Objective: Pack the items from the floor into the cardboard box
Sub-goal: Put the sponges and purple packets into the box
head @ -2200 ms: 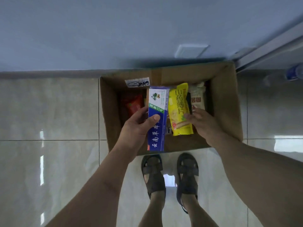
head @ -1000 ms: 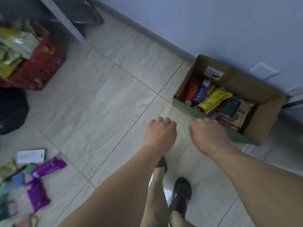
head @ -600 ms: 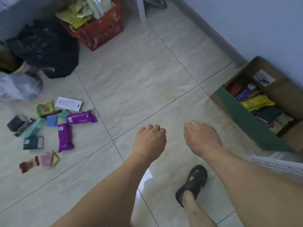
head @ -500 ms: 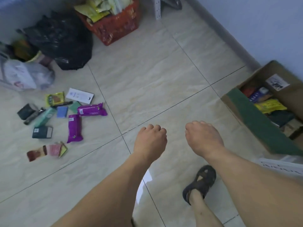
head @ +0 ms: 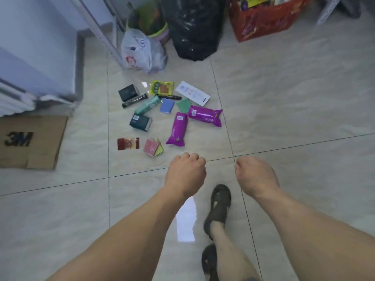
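place: storeroom | cues: tiled floor (head: 284,98); metal shelving (head: 97,27); stock-filled red crate (head: 261,23)

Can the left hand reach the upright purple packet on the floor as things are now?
Probably yes: the left hand is empty, and only bare tile lies between it and the purple packet just ahead.

I can't see the fingertips of my left hand (head: 185,175) or right hand (head: 254,175); the fingers curl under, palms hidden. Beyond the fingers, print on the purple packets (head: 178,128) is too small to read. The red crate (head: 263,23) and black bag (head: 194,27) are cut off by the top edge.
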